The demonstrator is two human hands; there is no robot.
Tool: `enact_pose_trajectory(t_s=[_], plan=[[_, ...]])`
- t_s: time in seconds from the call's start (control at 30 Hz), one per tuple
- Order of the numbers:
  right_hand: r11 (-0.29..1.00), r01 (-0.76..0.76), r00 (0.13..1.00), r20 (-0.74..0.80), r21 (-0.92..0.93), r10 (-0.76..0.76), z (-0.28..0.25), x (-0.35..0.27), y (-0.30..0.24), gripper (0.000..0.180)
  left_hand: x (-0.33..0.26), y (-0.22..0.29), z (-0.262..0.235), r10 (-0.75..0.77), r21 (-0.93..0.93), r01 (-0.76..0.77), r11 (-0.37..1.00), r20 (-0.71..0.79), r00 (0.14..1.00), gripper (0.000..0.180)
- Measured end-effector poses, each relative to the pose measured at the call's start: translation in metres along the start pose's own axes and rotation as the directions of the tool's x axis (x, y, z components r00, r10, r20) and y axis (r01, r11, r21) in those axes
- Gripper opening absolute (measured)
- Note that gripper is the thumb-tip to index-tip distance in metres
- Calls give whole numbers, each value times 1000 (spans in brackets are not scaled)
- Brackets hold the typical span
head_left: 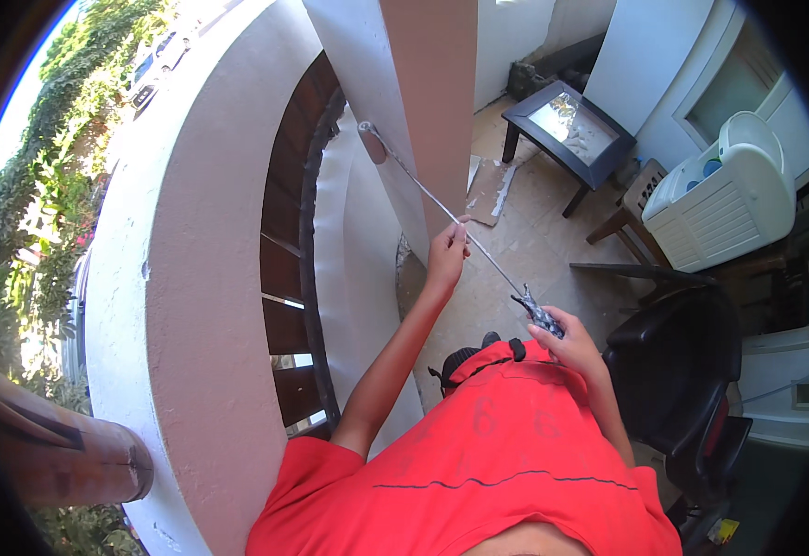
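A small paint roller (373, 146) with a brownish-pink sleeve is at the pillar's white side; I cannot tell whether it touches. Its long thin metal rod (499, 263) slants down toward me. My left hand (448, 252) is closed around the middle of the rod. The handle (540, 313), wrapped in dark, paint-spotted material, is gripped by my right hand (569, 339) close to my waist. One face of the pillar (437, 83) is pink, the other white.
A curved parapet (205, 250) runs along my left, with a brown slatted railing (286, 241) beside it. On the right stand a glass-topped table (571, 125), a white lidded basket (724, 199) on a wooden chair and a black chair (678, 357). Torn cardboard (488, 190) lies on the floor.
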State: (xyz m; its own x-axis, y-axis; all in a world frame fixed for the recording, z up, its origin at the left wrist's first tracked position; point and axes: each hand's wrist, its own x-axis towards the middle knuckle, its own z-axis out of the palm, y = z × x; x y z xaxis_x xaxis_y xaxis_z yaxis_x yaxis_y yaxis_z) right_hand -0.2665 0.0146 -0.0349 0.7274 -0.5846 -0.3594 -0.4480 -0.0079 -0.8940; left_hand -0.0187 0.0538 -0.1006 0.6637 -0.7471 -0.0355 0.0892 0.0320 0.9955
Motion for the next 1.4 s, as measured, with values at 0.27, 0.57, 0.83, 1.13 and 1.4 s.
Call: enact_pose_trajectory(t_s=[0.27, 0.57, 0.83, 1.13, 1.4], plan=[[992, 32, 930, 367, -121, 15, 47, 21, -9, 50, -8, 17, 0, -207, -501, 187, 845, 15, 978, 40], [967, 41, 665, 730, -251, 161, 80, 40, -50, 60, -2, 31, -40, -274, -345, 241, 907, -49, 961, 50], [989, 57, 856, 516, -139, 23, 65, 66, -41, 52, -19, 19, -27, -255, -334, 209, 919, -101, 962, 31], [851, 457, 870, -68, -257, -488, 130, 245, -80, 41, -24, 20, -13, -225, -305, 173, 937, -147, 963, 29], [934, 69, 973, 184, 350, -141, 152, 252, -76, 31, -30, 12, -20, -266, -317, 203, 927, -171, 949, 32]])
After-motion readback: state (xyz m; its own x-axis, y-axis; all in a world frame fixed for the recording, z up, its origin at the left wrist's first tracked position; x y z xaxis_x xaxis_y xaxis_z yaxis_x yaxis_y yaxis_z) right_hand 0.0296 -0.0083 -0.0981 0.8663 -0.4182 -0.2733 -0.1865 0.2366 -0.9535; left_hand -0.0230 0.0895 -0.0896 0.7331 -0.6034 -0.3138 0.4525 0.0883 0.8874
